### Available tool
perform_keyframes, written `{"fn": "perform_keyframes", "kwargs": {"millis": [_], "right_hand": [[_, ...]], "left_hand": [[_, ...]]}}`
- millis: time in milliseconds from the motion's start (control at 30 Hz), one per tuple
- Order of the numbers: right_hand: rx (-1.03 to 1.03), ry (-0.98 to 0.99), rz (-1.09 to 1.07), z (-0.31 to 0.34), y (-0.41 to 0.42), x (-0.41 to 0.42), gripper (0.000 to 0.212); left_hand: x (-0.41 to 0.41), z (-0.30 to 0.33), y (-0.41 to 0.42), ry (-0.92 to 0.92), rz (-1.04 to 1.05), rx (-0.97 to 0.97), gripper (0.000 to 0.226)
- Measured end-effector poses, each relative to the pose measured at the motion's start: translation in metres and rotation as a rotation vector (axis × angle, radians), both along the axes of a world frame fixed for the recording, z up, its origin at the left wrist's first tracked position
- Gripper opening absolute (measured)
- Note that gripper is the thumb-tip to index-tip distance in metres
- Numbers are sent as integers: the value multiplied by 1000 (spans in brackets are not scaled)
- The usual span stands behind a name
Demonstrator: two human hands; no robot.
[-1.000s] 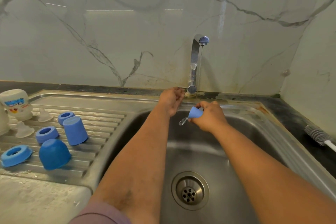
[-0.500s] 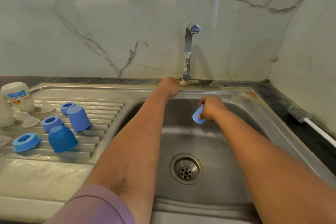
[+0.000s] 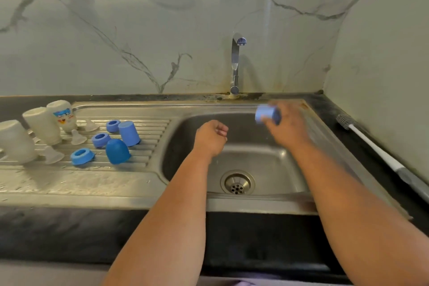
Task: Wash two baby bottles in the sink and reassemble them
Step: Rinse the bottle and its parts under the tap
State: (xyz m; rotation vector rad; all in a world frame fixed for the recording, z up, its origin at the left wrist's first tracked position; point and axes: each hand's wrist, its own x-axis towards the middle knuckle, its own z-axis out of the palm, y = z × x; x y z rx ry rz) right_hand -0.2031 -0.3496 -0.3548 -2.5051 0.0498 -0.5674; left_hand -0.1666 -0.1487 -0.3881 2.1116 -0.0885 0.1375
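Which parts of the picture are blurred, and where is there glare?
Head view: the right hand and its blue cap are smeared by motion; the left hand is sharper; soft window glare lies on the marble wall; wide-angle bending curves the counter edge.

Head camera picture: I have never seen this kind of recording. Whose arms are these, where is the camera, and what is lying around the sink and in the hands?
No robot here: a person wears one wide-angle camera on the head, looking down at their own bare arms over a stainless steel sink. The right hand grips a small light blue plastic cap, blurred by motion. The left hand is curled into a loose fist and holds nothing. On the ribbed steel drainboard to the left lie upturned cloudy white bottles, clear teats, blue screw rings and blue caps. A white-handled bottle brush lies on the dark counter at right. No water shows at the chrome tap.
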Motion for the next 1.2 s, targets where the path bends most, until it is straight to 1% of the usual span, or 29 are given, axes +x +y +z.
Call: {"fn": "perform_keyframes", "kwargs": {"millis": [33,67,100,133,167,200,233,267,333,367,400,467,500,533,567,600,633,667,733,767,800,833,867,900,967,1000,1033,1100,1200], "right_hand": [[-93,416,40,-11,4,-2,38],[-136,677,47,-19,7,-5,37],[-126,693,34,-19,10,-5,35],[-98,573,7,-15,10,0,32],[11,301,-50,-7,10,0,30],[120,45,-82,-6,12,1,29],[157,-51,-76,-5,13,4,31],[128,-10,-33,-5,12,3,34],[-54,435,5,-20,7,5,38],[-79,524,-17,-25,3,4,40],[-109,507,-46,-24,-1,7,43],[81,133,-129,-19,-5,11,45],[133,50,-134,-17,-4,12,42],[146,75,-96,-18,-3,14,40],[112,228,-52,-22,-1,14,41],[54,383,-16,-29,-2,17,42],[73,403,-10,-30,1,16,44],[102,321,-14,-29,2,21,45],[175,-11,-46,-23,5,27,47],[131,-16,-40,-20,8,27,48],[64,71,-22,-21,10,27,49],[-4,236,-14,-24,12,28,50],[-38,313,-31,-30,10,29,50],[-25,291,-52,-29,12,29,49],[19,78,-101,-26,16,31,46],[37,31,-87,-25,25,31,46],[88,62,-64,-25,34,28,47],[241,209,-1,-27,57,22,53],[234,232,129,-21,85,25,63]], "left_hand": [[-5,-2,-3,27,-46,25,30],[-7,-5,-6,74,-110,107,29],[-9,-8,-8,136,-173,245,25],[-11,-10,-9,194,-227,396,23],[-13,-10,-10,235,-248,503,28],[-13,-10,-9,253,-239,548,33],[-14,-6,-7,242,-219,539,37],[-13,-3,-6,204,-197,512,39],[-13,4,-4,154,-169,440,35],[-11,6,-5,148,-165,405,29],[-7,9,-5,144,-164,396,24],[-3,10,-7,144,-167,516,24],[0,10,-9,157,-155,629,33],[0,9,-10,200,-150,757,45],[0,9,-13,245,-157,865,53],[0,9,-15,265,-168,922,58],[1,11,-17,241,-178,919,58],[4,14,-19,171,-177,865,54],[8,24,-21,-30,-109,714,45],[9,29,-22,-125,-50,685,43],[9,32,-23,-182,6,719,45],[8,34,-23,-178,39,806,49],[4,33,-25,-110,38,922,54],[3,32,-25,-5,20,1027,58],[1,27,-27,156,-39,1110,55],[0,27,-23,161,-51,1087,51],[-1,27,-21,118,-55,1033,46],[-3,28,-10,-9,-12,850,35],[-18,28,15,-177,-2,523,24]]}}
